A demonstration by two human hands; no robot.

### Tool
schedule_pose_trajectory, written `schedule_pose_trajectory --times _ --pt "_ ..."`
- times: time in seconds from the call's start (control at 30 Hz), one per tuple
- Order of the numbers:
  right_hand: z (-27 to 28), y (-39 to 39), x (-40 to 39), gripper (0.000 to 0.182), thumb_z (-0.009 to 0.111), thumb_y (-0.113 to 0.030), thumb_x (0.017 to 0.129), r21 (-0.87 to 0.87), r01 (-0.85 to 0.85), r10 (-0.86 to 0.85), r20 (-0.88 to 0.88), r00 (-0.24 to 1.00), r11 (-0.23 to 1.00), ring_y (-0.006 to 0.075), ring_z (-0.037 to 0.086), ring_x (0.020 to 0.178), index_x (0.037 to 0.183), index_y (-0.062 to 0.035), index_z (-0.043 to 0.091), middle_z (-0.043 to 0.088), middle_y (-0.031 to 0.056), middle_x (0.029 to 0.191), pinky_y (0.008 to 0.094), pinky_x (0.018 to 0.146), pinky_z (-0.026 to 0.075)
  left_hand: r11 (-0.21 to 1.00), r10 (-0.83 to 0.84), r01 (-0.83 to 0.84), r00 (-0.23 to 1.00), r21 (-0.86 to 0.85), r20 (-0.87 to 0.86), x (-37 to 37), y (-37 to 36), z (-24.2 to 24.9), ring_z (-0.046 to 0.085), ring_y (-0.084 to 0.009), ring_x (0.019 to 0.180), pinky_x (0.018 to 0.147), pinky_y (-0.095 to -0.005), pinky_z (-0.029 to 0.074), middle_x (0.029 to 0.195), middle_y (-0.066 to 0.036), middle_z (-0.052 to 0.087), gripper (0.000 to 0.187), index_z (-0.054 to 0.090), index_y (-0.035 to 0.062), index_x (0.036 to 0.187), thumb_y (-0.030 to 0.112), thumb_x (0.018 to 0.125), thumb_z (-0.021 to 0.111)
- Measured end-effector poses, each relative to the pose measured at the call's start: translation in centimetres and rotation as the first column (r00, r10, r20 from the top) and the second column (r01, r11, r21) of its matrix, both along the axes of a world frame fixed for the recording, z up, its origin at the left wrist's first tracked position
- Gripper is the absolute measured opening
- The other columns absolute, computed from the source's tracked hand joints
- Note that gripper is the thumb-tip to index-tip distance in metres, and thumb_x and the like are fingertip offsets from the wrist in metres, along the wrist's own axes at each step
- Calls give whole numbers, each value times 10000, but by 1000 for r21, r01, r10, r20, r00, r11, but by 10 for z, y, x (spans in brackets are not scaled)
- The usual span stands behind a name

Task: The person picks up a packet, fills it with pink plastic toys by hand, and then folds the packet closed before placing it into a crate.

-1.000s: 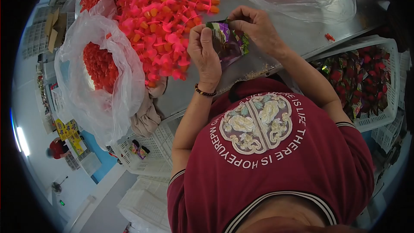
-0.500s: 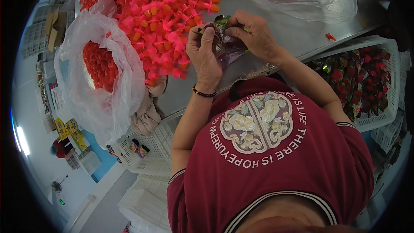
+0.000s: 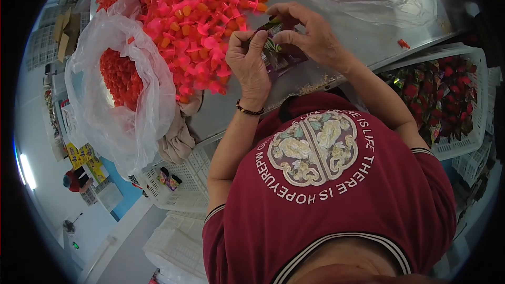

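Observation:
A small dark purple and green printed pouch (image 3: 283, 59) is held between my two hands, just above the metal table (image 3: 336, 21). My left hand (image 3: 249, 68), with a beaded bracelet at the wrist, pinches its left edge between thumb and fingers. My right hand (image 3: 310, 37) is bent over its upper right side, thumb and fingers closed at the top edge. What lies inside the pouch is hidden. Just left of my hands is a large heap of bright pink and orange plastic-looking pieces (image 3: 184, 37), several of them flanged like pacifiers.
A clear plastic bag (image 3: 158, 121) of small red pieces (image 3: 121, 79) stands at left. At right, a white crate (image 3: 476, 121) holds many dark red packets (image 3: 436, 97). Clear sheeting (image 3: 405, 0) covers the table's far side. A person (image 3: 73, 181) is in the left background.
The pouch has turned so its printed face shows more. My right hand has shifted slightly upward, its fingers now arched over the top edge. My left hand keeps its pinch.

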State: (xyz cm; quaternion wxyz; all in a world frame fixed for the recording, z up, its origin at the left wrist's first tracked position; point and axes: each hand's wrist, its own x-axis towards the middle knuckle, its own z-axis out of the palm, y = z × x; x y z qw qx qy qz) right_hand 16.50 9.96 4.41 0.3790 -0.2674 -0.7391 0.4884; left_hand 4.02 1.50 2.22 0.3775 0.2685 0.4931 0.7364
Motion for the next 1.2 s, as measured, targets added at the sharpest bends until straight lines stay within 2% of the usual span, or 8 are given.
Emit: schedule_pose_trajectory --times 0.23,0.33,0.43,0.5,0.73,0.83,0.9,1.2 --pt "-10 14 7 181 650 -106 865 -299 -100 97 -24 995 949 59 566 768 1007 3 620 633 20 867 232 704 465 999 -35 38 989 -12 143 3 -3 3 543 -67 771 710 -200 449 866 7 594 100 575 32 936 79 889 650" --pt "1 11 5 137 642 -96 872 -284 -113 132 50 990 952 60 562 737 972 -3 630 628 14 801 224 675 462 998 -67 69 993 -13 97 4 -4 -2 554 -71 793 730 -201 457 878 -1 603 113 576 27 963 83 894 644" --pt "-2 16 2 117 638 -92 877 0 -159 158 104 982 987 62 559 736 946 2 632 626 20 794 229 657 461 998 -56 58 997 -28 61 8 -3 2 516 -47 766 713 -189 425 847 16 585 100 574 24 929 58 878 654" --pt "1 21 4 153 662 -108 857 -300 -207 268 179 947 931 84 556 738 951 9 634 626 31 838 248 651 460 999 -27 31 993 -27 115 7 -3 0 516 -47 760 706 -185 422 841 21 581 92 575 26 925 38 874 650" --pt "0 30 9 130 669 -73 816 7 -312 302 231 925 950 137 571 716 880 32 626 600 44 803 269 634 455 994 -95 93 995 -53 -28 0 -5 -3 516 -45 773 714 -185 423 845 23 580 112 568 24 952 60 883 648" --pt "37 32 20 106 652 -46 801 222 -290 199 357 912 931 154 585 728 871 30 630 574 52 769 281 646 455 994 -94 99 991 -52 94 4 -1 4 536 -63 774 720 -200 442 850 1 589 124 560 16 986 75 899 626" --pt "93 28 40 99 630 -41 798 266 -222 164 223 961 938 160 585 730 879 15 643 565 39 758 287 655 452 993 -86 98 982 -59 170 0 -3 6 561 -89 775 729 -224 463 859 -27 603 132 554 3 1010 80 913 601" --pt "48 85 102 103 589 -58 877 254 189 -264 307 914 949 93 572 691 927 11 647 603 15 760 247 634 452 980 -127 117 990 -159 -58 -8 -14 -23 569 -101 767 720 -239 474 862 -49 612 102 561 -14 1003 21 908 550"
